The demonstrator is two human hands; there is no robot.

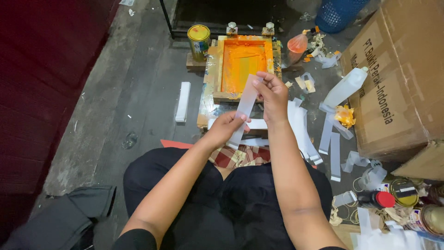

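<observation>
Seated on the floor (pixel 138 92), legs crossed, both bare hands raised over the lap. One long translucent white strip (pixel 245 104) is held between them, its long axis running up and slightly right, from near the lap toward the printing frame ahead. Left hand (pixel 226 127) pinches the strip's lower part, grip narrow, thumb over fingers; right hand (pixel 273 92) pinches the upper end, fingers curled tight on the top edge. The strip lies directly between the two grips, neither hand free. It looks thin, flexible, matte plastic or film, slightly bowed. Just beyond the hands sits a wooden screen-printing frame (pixel 210 78), its rectangular well flooded with wet orange ink, edges smeared. A gold-lidded tin can (pixel 199 39) stands at the frame's left corner. More white strips (pixel 303 127) lie fanned on the floor to the right of the right hand, near a white plastic bottle (pixel 346 87) and a large cardboard box (pixel 397 78). A white flat bar (pixel 183 101) lies apart to the left. A red-capped dark bottle (pixel 377 199) and round tins clutter the lower right.
</observation>
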